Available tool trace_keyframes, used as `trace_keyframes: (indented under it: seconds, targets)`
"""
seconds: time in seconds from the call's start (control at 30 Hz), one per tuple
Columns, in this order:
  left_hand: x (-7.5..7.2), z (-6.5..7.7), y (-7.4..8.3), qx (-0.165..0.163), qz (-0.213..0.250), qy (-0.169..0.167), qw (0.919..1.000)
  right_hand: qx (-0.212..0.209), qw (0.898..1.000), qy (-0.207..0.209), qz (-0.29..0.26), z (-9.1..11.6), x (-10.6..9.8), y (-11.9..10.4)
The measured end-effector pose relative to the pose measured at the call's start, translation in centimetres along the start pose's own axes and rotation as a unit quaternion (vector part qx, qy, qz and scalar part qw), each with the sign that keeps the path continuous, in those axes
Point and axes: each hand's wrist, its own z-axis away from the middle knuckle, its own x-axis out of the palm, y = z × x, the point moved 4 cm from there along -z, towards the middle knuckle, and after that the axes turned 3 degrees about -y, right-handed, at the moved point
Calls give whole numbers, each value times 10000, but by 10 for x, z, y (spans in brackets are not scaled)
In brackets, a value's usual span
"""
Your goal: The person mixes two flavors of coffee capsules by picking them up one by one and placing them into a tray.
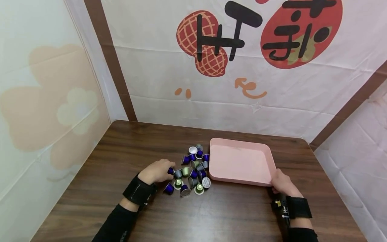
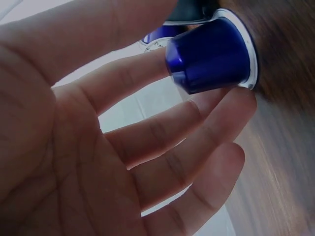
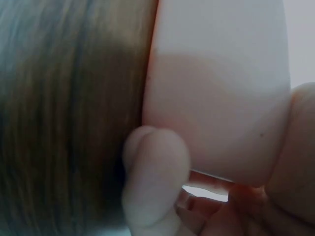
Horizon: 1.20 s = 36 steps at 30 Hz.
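A loose cluster of coffee capsules (image 1: pixel 193 173), blue, green and grey, lies on the wooden table. My left hand (image 1: pixel 158 170) is at the cluster's left side, its fingers spread and loosely bent beside a blue capsule (image 2: pixel 211 56). In the left wrist view this capsule lies on its side against the fingers, with the thumb apart from it. To the right of the cluster sits a shallow pink tray (image 1: pixel 240 161) with a bare bottom. My right hand (image 1: pixel 284 183) grips the tray's near right corner, fingers low on the outer wall (image 3: pixel 216 113).
The brown wooden table (image 1: pixel 229 215) reaches back to a white printed cloth (image 1: pixel 151 74) hanging behind it. Another pale cloth (image 1: pixel 45 117) hangs along the left side. Several capsules stand close against the tray's left edge.
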Motion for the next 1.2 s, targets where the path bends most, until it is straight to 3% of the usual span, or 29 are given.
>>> trace_keyframes:
  seconds: [0.3,0.53,0.77,1.03,1.2]
  targets:
    - [1,-1,-3,-84,181,-168,9997,-71,9999,-19,115,4,1,-3]
    - [2,5,-3,77,263,-216,9994,-131,9999,-23,52,5,2,2]
    - [-6,7,-12,-52,98,16,9999,-228,9991,-162,-327,3,-1,-1]
    - [-8,8,-12,-100,136,242,9996,-459,9986,-214,180,-3,-2,-5]
    - [-11,9,-8,-95,198,390,9990,-408,9986,-290,182,-4,1,-4]
